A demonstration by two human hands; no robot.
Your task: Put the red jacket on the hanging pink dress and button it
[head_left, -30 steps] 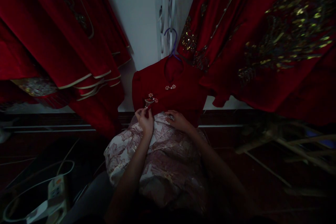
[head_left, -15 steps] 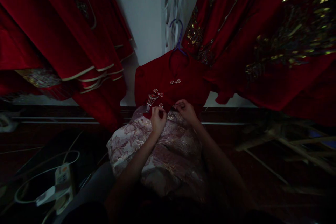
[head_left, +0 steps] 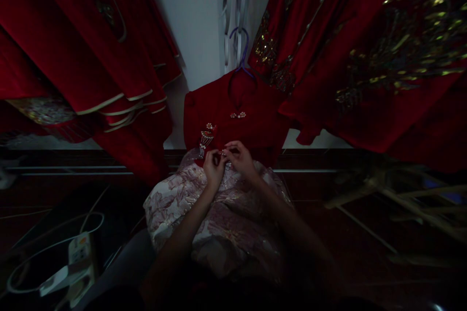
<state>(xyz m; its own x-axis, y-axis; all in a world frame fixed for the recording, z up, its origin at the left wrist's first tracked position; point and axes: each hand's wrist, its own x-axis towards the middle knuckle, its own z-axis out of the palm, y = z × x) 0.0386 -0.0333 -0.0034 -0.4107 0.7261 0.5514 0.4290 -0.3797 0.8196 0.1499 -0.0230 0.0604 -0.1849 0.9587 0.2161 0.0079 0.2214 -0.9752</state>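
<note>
A red jacket [head_left: 262, 129] hangs from a purple hanger [head_left: 242, 56] in front of me. A pearl-like flower clasp [head_left: 238, 115] sits below its neckline, and a beaded tassel ornament [head_left: 206, 137] is on its left side. At the lower front edge, my left hand [head_left: 214, 167] pinches a clasp half on the jacket. Fingers of my right hand [head_left: 239, 159] are closed at the same spot, touching the left fingertips. The small part between them is mostly hidden. Beneath both hands spreads a pale floral skirt [head_left: 171, 204] with pinkish patterns.
Red garments with cream-edged hems [head_left: 120, 58] hang at left; sequined red garments [head_left: 397, 58] hang at right. A white power strip [head_left: 80, 260] with a looped cable lies lower left. A wooden frame [head_left: 394, 194] stands on the dark floor at right.
My right hand has moved left to meet my left hand at the jacket's front edge. The whole view has shifted slightly, with the scene sliding left.
</note>
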